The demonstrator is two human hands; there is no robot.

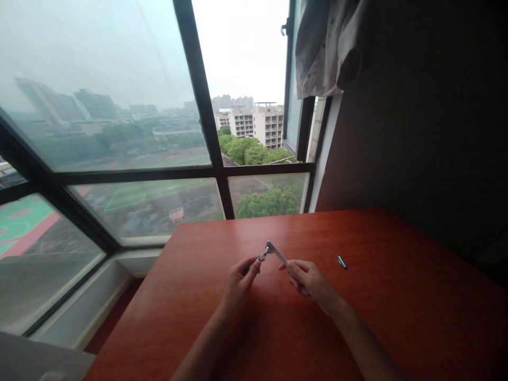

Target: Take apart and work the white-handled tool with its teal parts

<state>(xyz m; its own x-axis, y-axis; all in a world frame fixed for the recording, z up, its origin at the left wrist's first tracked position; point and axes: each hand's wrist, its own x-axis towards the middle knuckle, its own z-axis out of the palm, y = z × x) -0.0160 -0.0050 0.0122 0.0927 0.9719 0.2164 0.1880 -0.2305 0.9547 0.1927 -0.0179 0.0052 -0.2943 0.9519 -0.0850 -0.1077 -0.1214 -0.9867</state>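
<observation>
My left hand (240, 280) is closed, thumb and fingers pinching a slim dark rod with a silver end (263, 255). Pinched in my right hand (307, 276) is a flat silver wrench-like tool (280, 255) with a rounded head. The two pieces meet at that head, above the table, and form an upturned V. Whether they are joined or only touching, I cannot tell. To the right of my right hand, a small teal and dark pen-cap-like piece (342, 262) lies on the reddish-brown wooden table (190, 296).
Dark window frames (220, 172) stand beyond the table's far edge, with one sash (296, 79) swung open at the right. A grey curtain (325, 53) hangs above it. A dark wall (416, 132) rises on the right, and a low ledge (95, 301) runs along the left.
</observation>
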